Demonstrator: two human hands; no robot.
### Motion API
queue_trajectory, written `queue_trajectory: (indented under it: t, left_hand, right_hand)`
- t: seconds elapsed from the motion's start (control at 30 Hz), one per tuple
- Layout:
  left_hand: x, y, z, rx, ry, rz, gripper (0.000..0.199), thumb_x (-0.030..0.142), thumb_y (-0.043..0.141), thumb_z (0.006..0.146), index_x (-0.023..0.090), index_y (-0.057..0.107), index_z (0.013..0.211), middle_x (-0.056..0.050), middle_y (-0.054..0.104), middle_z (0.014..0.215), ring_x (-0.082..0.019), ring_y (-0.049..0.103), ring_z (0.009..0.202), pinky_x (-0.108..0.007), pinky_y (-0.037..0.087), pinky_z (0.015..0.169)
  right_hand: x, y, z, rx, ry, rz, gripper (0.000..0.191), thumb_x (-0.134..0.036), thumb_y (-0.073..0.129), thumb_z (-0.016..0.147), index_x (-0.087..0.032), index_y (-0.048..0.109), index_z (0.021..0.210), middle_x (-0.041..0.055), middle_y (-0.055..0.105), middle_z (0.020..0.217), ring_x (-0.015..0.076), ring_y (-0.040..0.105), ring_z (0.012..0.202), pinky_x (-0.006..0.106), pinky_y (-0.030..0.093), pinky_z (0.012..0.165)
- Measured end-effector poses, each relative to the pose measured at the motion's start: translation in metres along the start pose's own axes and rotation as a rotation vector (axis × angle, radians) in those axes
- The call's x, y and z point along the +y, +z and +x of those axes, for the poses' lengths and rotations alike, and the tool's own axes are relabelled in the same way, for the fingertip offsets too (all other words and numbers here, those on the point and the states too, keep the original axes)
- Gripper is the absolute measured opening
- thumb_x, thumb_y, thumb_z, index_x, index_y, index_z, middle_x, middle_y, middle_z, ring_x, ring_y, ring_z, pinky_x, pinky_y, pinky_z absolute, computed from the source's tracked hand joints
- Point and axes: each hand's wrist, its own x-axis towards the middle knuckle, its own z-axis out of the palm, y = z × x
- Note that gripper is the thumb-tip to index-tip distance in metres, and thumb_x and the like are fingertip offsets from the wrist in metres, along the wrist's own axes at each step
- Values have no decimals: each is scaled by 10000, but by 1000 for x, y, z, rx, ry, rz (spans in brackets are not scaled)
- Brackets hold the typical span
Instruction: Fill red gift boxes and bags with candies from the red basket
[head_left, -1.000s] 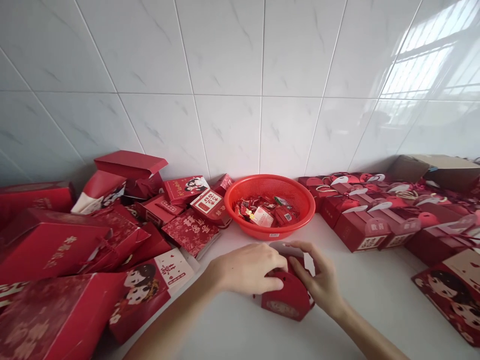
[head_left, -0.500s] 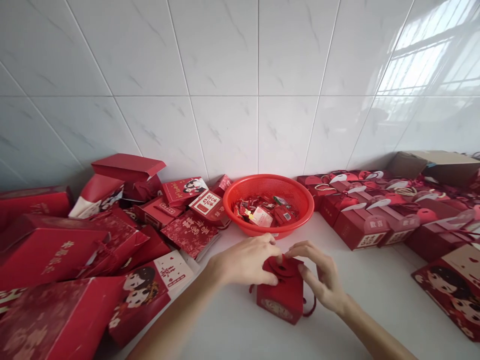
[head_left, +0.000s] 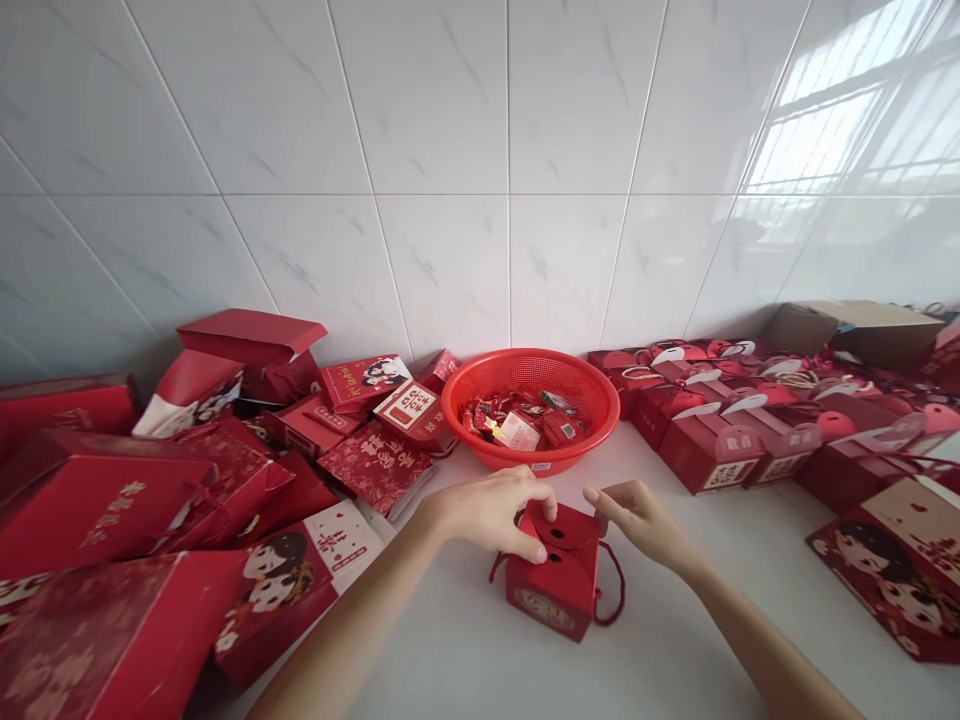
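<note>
Red gift box [head_left: 551,590] stands upright on the white counter [head_left: 420,640], a red cord [head_left: 611,590] looping off its side. The left hand [head_left: 487,510] presses its round flap, fingers together. The right hand [head_left: 637,522] sits just beside it, thumb and fingers slightly apart. A red basket [head_left: 517,365] of sweets lies beyond.

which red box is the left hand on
The small box standing alone on the counter with loose cord loops, unlike the boxes lined up at right.

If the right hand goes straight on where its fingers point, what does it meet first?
Probably the red gift box, near its top flap, just past the right fingertips; depth is unclear.
</note>
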Motion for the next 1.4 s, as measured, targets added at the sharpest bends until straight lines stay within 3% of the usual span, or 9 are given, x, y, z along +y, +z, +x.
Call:
queue_trajectory:
  t: [0.27,0.5,0.7,0.83,1.0,1.1,1.2,1.3,1.4]
  left_hand:
    - [8,1,-2,69,-30,18,446,379,802,692,215,684,1089,-49,572,1155,-213,603,970,-288,469,817]
    - [21,6,-11,144,-45,113,366,346,693,723,207,675,1061,-64,576,1176,-225,635,900,-300,469,700]
    - [26,10,-15,179,-71,159,395,317,662,713,230,669,1099,-67,569,1207,-231,655,862,-298,452,620]
    - [27,12,-17,199,-61,191,384,319,677,732,224,688,1103,-75,583,1218,-253,664,898,-334,484,705]
    - [30,11,-20,232,-42,201,378,266,686,745,210,705,1118,-94,586,1262,-271,658,963,-366,506,803]
    - [30,7,-24,315,83,11,441,287,738,739,222,685,1172,-88,573,1313,-240,646,962,-368,517,851]
    - [30,1,-31,398,265,-431,523,393,747,795,232,613,1274,-87,564,1371,-198,647,974,-358,530,897]
    - [31,-3,-40,360,409,-756,553,400,720,851,216,552,1345,-117,528,1449,-244,622,1171,-402,498,1014]
    - [32,-3,-43,271,483,-867,608,418,717,873,228,505,1410,-141,433,1550,-315,517,1348,-463,450,1095]
  right_hand:
    - [-6,-20,-6,-344,52,238,538,-644,705,795,-145,671,598,23,632,600,124,481,569,269,379,599]
    - [-15,-28,-10,-234,-36,665,429,-557,780,747,-185,615,612,26,632,607,179,601,627,341,488,694]
    - [-13,-38,-13,-236,39,318,393,-527,797,740,-161,655,720,13,644,650,142,562,635,283,451,670]
    - [-6,-35,-11,-407,69,128,388,-528,815,696,-152,722,717,-5,621,639,126,495,609,253,394,580]
    - [-18,-37,-15,-490,32,277,389,-520,809,714,-148,712,656,1,617,611,132,512,588,271,432,599]
    - [-26,-44,-18,-327,-87,470,409,-562,779,746,-173,694,656,43,658,665,177,583,648,321,488,661]
    - [-32,-47,-18,-169,-139,581,370,-543,775,765,-194,669,699,48,668,708,197,621,687,359,514,705]
    - [-47,-47,-16,-133,-141,574,310,-483,770,794,-188,680,823,48,672,789,187,620,726,357,516,738]
    - [-70,-42,-15,-112,-165,448,287,-437,758,821,-169,660,850,39,646,817,170,600,765,328,502,762]
